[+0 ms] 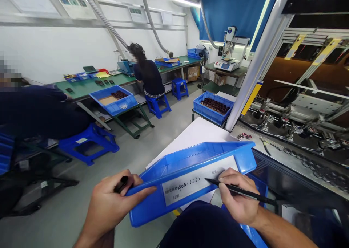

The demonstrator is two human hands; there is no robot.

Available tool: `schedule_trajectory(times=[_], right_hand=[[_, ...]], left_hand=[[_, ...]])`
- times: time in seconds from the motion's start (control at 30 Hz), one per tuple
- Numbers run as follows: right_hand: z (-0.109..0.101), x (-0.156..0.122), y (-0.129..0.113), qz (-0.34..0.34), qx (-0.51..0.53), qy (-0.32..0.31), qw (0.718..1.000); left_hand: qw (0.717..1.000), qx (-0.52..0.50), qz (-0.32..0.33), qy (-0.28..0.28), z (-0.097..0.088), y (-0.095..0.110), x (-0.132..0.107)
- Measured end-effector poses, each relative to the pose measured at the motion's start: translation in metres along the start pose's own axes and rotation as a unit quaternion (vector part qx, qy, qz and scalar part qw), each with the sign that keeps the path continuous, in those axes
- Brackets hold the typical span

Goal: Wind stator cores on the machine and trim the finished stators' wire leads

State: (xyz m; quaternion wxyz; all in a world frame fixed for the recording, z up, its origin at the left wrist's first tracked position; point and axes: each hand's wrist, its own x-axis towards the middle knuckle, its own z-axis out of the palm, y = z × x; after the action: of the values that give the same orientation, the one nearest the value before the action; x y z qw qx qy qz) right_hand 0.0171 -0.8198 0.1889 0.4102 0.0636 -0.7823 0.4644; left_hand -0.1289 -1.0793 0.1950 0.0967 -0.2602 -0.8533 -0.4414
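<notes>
A shallow blue plastic bin (148, 210) is tilted up in front of me, its labelled side facing me. My left hand (109, 200) grips the bin's left end, thumb along the outer wall, and also holds a black pen cap (121, 184) between its fingers. In my right hand (240, 195) is a black marker (248, 193), pinched with its tip at the white label (188, 193). Handwriting reading about "40N-0.23Y" stands on the label beside printed characters. The bin's inner floor is mostly hidden by its near wall.
A white tabletop (188, 135) lies behind the bin. At right, a machine bench (253, 141) carries pliers (265, 146) and small round parts. A blue bin of dark parts (212, 117) stands beyond. Two people sit at a green bench (79, 92) on the left, near blue stools (88, 142).
</notes>
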Motion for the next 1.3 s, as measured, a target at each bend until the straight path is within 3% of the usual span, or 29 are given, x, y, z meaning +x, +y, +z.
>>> schedule_trajectory(times=[0.17, 0.57, 0.77, 0.97, 1.3], right_hand=[[0.001, 0.003, 0.000, -0.006, 0.002, 0.000, 1.000], [-0.002, 0.006, 0.003, 0.006, 0.004, -0.021, 1.000], [0.000, 0.009, 0.003, -0.023, 0.005, -0.028, 0.999], [0.000, 0.010, 0.004, -0.035, -0.005, -0.033, 0.999], [-0.006, 0.006, 0.005, -0.017, -0.015, -0.022, 0.999]], left_hand=[[0.997, -0.061, -0.036, -0.009, -0.002, -0.006, 0.001], [0.997, -0.063, -0.048, -0.012, 0.000, -0.004, 0.000], [0.996, -0.066, -0.059, -0.006, 0.001, -0.003, 0.000], [0.997, -0.068, -0.030, -0.001, 0.001, -0.004, 0.002], [0.997, -0.065, -0.049, 0.003, 0.000, -0.006, 0.000]])
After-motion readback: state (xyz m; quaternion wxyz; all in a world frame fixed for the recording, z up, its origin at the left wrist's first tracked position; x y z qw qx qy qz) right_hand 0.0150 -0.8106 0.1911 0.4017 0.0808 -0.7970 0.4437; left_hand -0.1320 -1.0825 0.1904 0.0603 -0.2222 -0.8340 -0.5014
